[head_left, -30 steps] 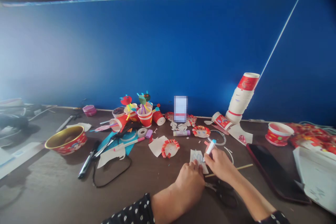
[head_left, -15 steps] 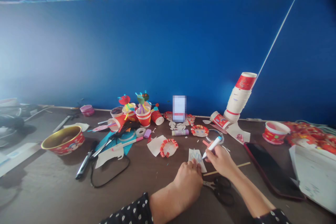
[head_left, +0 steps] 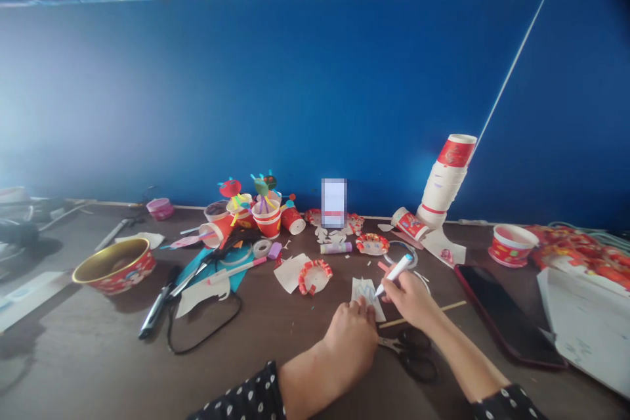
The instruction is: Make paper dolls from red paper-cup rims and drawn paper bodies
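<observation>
My right hand (head_left: pixel 411 298) grips a white marker with a blue end (head_left: pixel 395 274), its tip down on a small white paper (head_left: pixel 367 290) that bears faint bluish lines. With its fingertips on the near edge of that paper, my left hand (head_left: pixel 350 335) rests on the table, fingers bent and close together; whether they pinch anything is hidden. Black-handled scissors (head_left: pixel 414 351) lie just right of my left hand. A thin wooden stick (head_left: pixel 450 306) passes under my right hand. Left of the paper sits a ring wrapped in red and white (head_left: pixel 315 277).
Red paper cups with small figures (head_left: pixel 267 218) stand at the back left, near a gold-lined bowl (head_left: pixel 115 267). A leaning stack of cups (head_left: pixel 445 180) rises at the back right. A dark phone (head_left: pixel 509 315) and white sheets (head_left: pixel 588 335) lie at the right.
The marker and my right hand have shifted slightly left over the paper. The whole view has also moved a little. My left hand stays at the paper's near edge.
</observation>
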The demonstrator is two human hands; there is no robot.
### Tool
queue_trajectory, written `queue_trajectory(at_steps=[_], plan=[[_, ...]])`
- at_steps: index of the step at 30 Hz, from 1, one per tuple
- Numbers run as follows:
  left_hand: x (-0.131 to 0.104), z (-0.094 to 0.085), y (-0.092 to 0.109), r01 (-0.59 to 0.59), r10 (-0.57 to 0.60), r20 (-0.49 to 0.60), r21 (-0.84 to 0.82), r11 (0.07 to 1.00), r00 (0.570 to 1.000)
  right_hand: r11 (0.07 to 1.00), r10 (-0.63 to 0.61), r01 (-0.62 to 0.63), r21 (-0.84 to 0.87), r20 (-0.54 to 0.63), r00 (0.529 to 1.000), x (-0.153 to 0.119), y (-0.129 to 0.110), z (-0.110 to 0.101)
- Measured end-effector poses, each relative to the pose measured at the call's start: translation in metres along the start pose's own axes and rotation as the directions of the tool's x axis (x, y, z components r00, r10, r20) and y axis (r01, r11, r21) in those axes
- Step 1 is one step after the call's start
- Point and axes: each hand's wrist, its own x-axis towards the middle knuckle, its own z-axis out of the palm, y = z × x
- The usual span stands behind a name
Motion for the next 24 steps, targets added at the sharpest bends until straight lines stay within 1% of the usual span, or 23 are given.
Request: queue_trajectory(at_steps=[2, 6, 10, 13, 15, 18, 24], plan=[[0.0, 0.001, 0.0, -0.001, 0.001, -0.003, 0.001, 1.0, 1.0, 0.999, 0.029, -0.029, 0.033, -0.006, 1.0, 0.001, 0.003, 0.001], [0.0, 0.002, 0.001, 0.014, -0.014, -0.022, 0.004, 1.0, 1.0, 0.996, -0.036, 0.033, -0.082, -0.038, 0.999, 0.0, 0.0, 0.001], [0.0, 0.003, 0.001, 0.022, -0.021, -0.031, 0.015, 1.0, 0.999, 0.982, -0.1, 0.095, -0.164, -0.023, 0.995, -0.003, -0.009, 0.0], [0.0, 0.003, 0.001, 0.02, -0.02, -0.039, 0.017, 1.0, 0.999, 0.975, -0.097, 0.093, -0.202, -0.009, 0.995, -0.003, -0.011, 0.0], [-0.001, 0.003, 0.001, 0.017, -0.017, -0.039, 0.012, 1.0, 0.999, 0.969, -0.095, 0.087, -0.23, -0.024, 0.995, -0.003, -0.01, 0.002], [-0.001, 0.001, 0.001, 0.016, -0.016, -0.032, 0.008, 1.0, 0.999, 0.957, -0.126, 0.109, -0.269, -0.047, 0.991, -0.002, -0.006, 0.005], [0.0, -0.001, 0.001, 0.016, -0.016, -0.008, 0.006, 1.0, 1.0, 0.929, -0.172, 0.163, -0.333, 0.002, 0.985, -0.003, -0.006, 0.006]])
